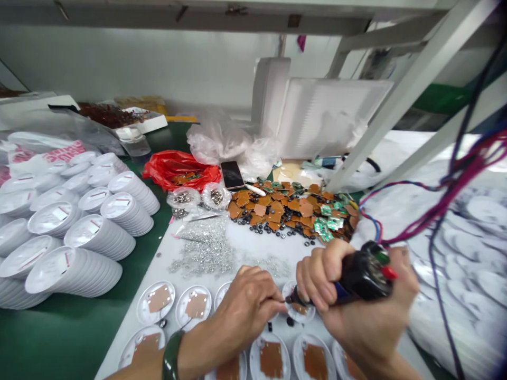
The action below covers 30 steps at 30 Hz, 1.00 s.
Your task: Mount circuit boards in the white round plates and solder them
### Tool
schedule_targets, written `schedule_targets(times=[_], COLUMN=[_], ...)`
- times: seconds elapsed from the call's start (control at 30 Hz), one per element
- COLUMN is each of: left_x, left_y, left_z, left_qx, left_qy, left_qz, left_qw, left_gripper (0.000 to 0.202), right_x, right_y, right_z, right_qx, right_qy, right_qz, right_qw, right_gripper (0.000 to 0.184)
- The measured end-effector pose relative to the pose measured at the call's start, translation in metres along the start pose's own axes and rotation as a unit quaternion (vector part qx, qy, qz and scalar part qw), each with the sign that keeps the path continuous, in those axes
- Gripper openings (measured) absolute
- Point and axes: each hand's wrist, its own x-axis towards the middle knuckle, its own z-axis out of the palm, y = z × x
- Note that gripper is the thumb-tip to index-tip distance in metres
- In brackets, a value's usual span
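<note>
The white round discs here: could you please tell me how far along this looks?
Several white discs already carry brown square pads. Another disc is in hand beneath the black wired tool in the right hand. Remaining: white disc stacks and a heap of brown squares.

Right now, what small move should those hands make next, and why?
Probably hold the black corded hand tool steady against the white disc. The right hand grips the tool with its tip at the disc, and the left hand is at the same spot. Neighbouring discs lie close, so a small, careful motion seems wise.
</note>
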Motion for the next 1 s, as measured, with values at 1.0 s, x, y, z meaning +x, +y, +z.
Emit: schedule_targets(times=[1.0], left_x=[-0.052], left_y=[-0.004], left_z=[0.088], left_qx=[0.321], left_qy=[0.071], left_qz=[0.294], left_qw=[0.898], left_gripper=[0.013], right_x=[-0.079], right_y=[0.004], right_z=[-0.083], right_qx=[-0.086], right_qy=[-0.010], right_qz=[0.076], right_qw=[0.993], right_gripper=[0.064])
